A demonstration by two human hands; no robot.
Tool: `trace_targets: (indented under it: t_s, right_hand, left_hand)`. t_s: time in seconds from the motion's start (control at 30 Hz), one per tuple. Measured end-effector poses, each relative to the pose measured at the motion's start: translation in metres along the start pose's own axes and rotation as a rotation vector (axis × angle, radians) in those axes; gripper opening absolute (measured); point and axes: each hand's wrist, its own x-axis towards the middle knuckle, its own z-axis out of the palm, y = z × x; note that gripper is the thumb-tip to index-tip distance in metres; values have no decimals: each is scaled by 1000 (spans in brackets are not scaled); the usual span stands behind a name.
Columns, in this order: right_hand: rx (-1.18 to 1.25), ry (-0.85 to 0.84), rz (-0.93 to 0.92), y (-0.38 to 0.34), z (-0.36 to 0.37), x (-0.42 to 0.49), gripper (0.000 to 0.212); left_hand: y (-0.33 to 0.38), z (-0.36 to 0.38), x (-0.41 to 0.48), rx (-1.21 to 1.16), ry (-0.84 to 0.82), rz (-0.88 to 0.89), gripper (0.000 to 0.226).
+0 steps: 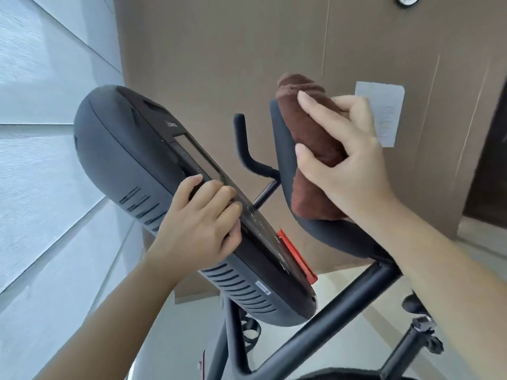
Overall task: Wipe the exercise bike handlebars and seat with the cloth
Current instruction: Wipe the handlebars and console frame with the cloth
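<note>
The view is tilted. My right hand (354, 160) is shut on a folded brown cloth (315, 149) and presses it against the padded right handlebar (284, 149) of the black exercise bike. The cloth covers the upper part of that handlebar. The thin left handlebar horn (242, 138) sticks up bare beside it. My left hand (203, 223) grips the edge of the bike's big dark console (131, 160), fingers lying over its screen side. A dark rounded shape at the bottom edge looks like the seat (343, 375), above its post (406, 349).
The bike's black frame tube (329, 316) runs diagonally below the console. A red clip (296, 253) juts from the console's edge. A brown wall with a taped paper sheet (384, 116) stands behind. Grey window blinds (41, 133) fill the left side. The floor is pale.
</note>
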Motion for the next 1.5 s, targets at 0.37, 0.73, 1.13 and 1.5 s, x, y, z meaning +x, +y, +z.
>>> trace_targets:
  t_s: [0.37, 0.73, 1.13, 1.5]
  right_hand:
    - [-377, -95, -119, -24, -19, -27, 44]
    - [-859, -32, -106, -39, 31, -68, 46]
    - [-631, 170, -68, -47, 33, -15, 41]
    - [-715, 3, 6, -13, -6, -138, 52]
  left_hand:
    - [-32, 6, -13, -58, 131, 104, 18]
    - [-31, 5, -18, -123, 125, 54, 39]
    - [-32, -2, -19, -167, 84, 66, 55]
    - [-33, -2, -20, -198, 87, 60, 52]
